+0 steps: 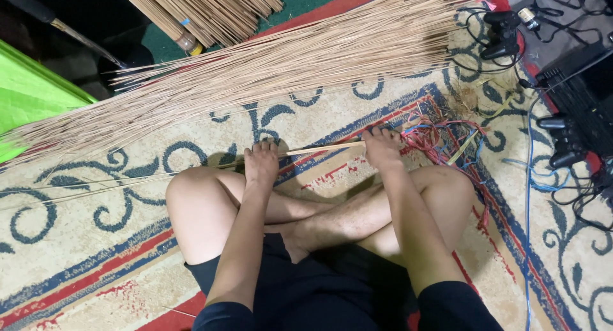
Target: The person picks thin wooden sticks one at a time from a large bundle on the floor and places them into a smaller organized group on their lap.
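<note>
crossed legs below, left hand and right hand both closed around thin sticks over carpet, seemingly gathering; next calling for firm, even grip.

Bare carpet left of the knees; stick pile ahead, cables right.

There is one view only, from a camera worn on the person's head. It looks steeply down and a little forward over the crossed legs to the patterned carpet on the floor. The lap fills the near edge, close to the lens. The far edge takes in a long spread of thin sticks, with cables and dark devices at far right.
</note>
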